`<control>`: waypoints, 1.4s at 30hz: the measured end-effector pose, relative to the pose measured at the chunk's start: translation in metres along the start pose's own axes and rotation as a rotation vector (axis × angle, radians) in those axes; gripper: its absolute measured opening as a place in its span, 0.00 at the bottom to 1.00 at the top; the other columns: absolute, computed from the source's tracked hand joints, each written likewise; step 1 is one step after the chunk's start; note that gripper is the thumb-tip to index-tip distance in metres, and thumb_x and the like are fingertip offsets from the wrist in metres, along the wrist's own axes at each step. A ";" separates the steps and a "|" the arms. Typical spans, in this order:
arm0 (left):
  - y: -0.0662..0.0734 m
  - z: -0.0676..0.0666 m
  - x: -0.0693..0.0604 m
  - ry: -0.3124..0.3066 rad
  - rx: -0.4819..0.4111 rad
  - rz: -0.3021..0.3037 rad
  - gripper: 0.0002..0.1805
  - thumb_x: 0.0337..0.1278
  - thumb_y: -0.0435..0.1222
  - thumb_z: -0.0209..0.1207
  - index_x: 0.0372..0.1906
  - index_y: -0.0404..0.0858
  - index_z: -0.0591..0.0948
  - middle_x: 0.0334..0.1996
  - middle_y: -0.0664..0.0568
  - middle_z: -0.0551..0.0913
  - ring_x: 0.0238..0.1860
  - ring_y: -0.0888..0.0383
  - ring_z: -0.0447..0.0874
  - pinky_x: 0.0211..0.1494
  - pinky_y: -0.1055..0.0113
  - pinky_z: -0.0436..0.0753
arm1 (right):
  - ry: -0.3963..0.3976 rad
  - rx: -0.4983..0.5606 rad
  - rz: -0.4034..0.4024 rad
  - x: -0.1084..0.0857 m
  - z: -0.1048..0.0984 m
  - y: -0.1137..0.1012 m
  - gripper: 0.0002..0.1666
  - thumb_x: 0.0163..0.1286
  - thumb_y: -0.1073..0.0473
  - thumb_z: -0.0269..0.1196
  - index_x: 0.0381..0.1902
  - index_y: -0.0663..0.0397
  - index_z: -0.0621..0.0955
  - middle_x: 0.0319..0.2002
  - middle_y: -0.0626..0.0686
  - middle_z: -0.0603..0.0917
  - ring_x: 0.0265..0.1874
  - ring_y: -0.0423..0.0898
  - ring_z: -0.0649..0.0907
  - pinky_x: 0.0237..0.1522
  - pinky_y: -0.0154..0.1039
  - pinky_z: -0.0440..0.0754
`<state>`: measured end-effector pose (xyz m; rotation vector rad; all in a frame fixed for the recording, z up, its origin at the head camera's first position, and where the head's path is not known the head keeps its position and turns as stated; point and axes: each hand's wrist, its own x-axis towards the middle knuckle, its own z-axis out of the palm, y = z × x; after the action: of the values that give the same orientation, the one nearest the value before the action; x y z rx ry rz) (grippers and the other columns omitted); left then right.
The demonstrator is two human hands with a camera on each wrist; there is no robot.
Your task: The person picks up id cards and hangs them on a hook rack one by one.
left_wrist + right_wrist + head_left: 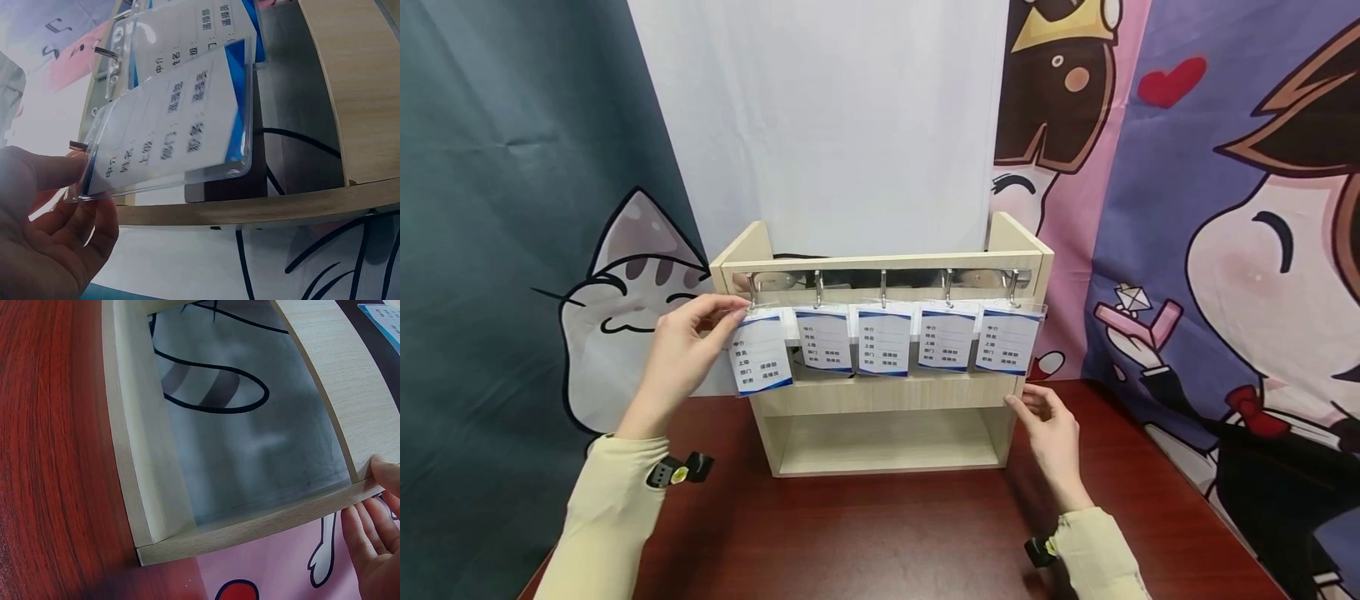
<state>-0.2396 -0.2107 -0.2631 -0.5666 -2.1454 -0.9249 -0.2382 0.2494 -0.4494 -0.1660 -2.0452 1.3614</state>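
Observation:
A light wooden rack (887, 397) stands upright with several clear badge holders hanging in a row from metal hooks (818, 287) along its front. My left hand (688, 343) pinches the upper left corner of the leftmost badge holder (763, 357), which is tilted and sits beside its hook. In the left wrist view the thumb lies on one face of that badge holder (162, 125), with fingers behind it. At the rack's right side, my right hand (1051, 429) grips the side panel's edge. The right wrist view shows its thumb on the front and fingers along the outer side.
The rack stands on a dark red wooden table (850, 533) and has an open compartment (887, 442) at the bottom. Cartoon-printed curtains (1150, 208) hang behind and to the right, with a white cloth (850, 125) in the middle. A black strap device (679, 471) is on the left wrist.

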 end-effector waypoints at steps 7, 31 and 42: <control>-0.006 0.004 0.000 0.024 0.009 0.005 0.08 0.67 0.33 0.63 0.46 0.37 0.88 0.41 0.47 0.88 0.36 0.75 0.78 0.41 0.81 0.74 | -0.003 0.002 -0.001 0.002 0.002 0.001 0.19 0.64 0.54 0.74 0.50 0.54 0.85 0.40 0.56 0.88 0.34 0.31 0.81 0.37 0.21 0.76; -0.014 0.010 -0.003 0.067 -0.020 0.007 0.10 0.68 0.33 0.63 0.50 0.40 0.88 0.44 0.48 0.87 0.39 0.71 0.79 0.42 0.81 0.75 | -0.003 0.018 -0.012 0.002 0.008 0.002 0.19 0.64 0.53 0.73 0.49 0.54 0.85 0.39 0.56 0.88 0.34 0.31 0.81 0.37 0.20 0.76; -0.026 0.021 -0.022 0.087 -0.147 -0.086 0.26 0.67 0.32 0.64 0.68 0.41 0.75 0.45 0.42 0.85 0.42 0.70 0.79 0.47 0.81 0.76 | -0.161 -0.026 0.023 -0.002 -0.004 0.015 0.20 0.67 0.57 0.71 0.55 0.58 0.82 0.45 0.61 0.87 0.36 0.26 0.81 0.37 0.20 0.76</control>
<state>-0.2510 -0.2142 -0.3006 -0.4993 -2.0484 -1.1412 -0.2379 0.2582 -0.4622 -0.0939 -2.2007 1.4018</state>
